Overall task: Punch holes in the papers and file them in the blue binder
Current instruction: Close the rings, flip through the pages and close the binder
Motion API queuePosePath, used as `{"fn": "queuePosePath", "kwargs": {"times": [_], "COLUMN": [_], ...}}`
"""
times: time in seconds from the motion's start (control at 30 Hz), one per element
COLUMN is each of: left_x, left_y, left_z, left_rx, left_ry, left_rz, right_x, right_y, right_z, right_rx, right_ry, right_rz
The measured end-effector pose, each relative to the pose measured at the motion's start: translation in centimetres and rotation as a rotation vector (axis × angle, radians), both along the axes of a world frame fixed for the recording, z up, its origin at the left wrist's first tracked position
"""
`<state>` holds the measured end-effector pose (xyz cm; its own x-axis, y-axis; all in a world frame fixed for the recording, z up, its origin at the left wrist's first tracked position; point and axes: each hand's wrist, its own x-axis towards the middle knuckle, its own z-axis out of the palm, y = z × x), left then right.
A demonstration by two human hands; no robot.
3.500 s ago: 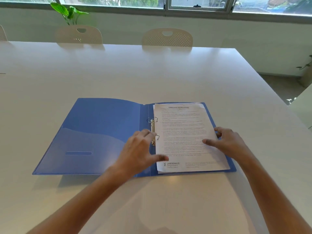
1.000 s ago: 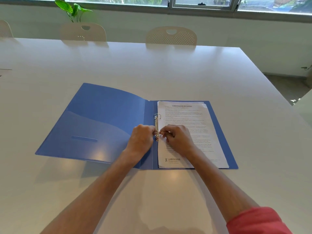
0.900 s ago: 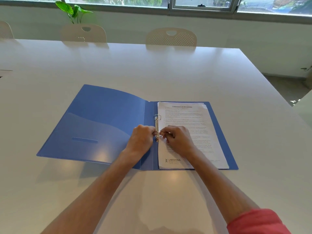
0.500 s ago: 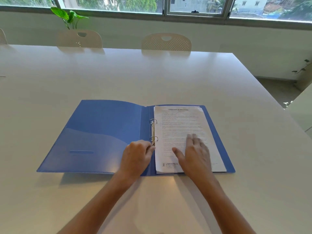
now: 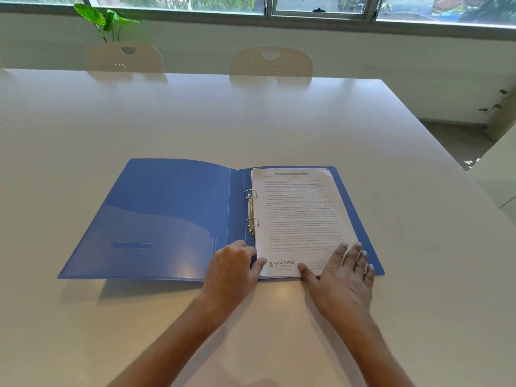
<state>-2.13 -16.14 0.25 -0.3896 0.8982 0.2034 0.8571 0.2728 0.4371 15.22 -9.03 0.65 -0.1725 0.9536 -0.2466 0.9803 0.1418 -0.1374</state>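
Note:
The blue binder (image 5: 156, 219) lies open and flat on the white table. A stack of printed papers (image 5: 298, 216) sits on its right half, threaded on the two metal rings (image 5: 251, 210), which look closed. My left hand (image 5: 234, 269) rests curled on the spine at the binder's near edge, thumb touching the papers' lower left corner. My right hand (image 5: 346, 272) lies flat with fingers spread on the papers' lower right corner. No hole punch is in view.
The white table (image 5: 251, 121) stretches far ahead, its right edge (image 5: 435, 141) dropping to the floor. Two cream chairs (image 5: 270, 64) stand at the far side, with a green plant (image 5: 106, 19) behind the left one, under the windows.
Both hands left the lower ring and slid back toward me. The left now rests at the spine's near end and the right moved to the papers' lower right corner.

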Motion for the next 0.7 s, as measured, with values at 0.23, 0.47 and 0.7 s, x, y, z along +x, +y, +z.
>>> {"fn": "queuePosePath", "kwargs": {"times": [0.23,0.47,0.7], "left_x": [0.51,0.73,0.59], "left_y": [-0.01,0.13,0.36], "left_z": [0.27,0.59,0.79], "left_rx": [-0.041,-0.084,-0.149], "left_ry": [0.083,0.131,0.168], "left_rz": [-0.018,-0.05,-0.054], "right_x": [-0.12,-0.31,-0.17], "right_y": [-0.23,-0.06,-0.48], "right_z": [-0.76,-0.68,-0.88], "right_rx": [0.053,0.081,0.054], "right_ry": [-0.004,-0.012,-0.016], "right_rz": [-0.003,0.011,-0.04]}}
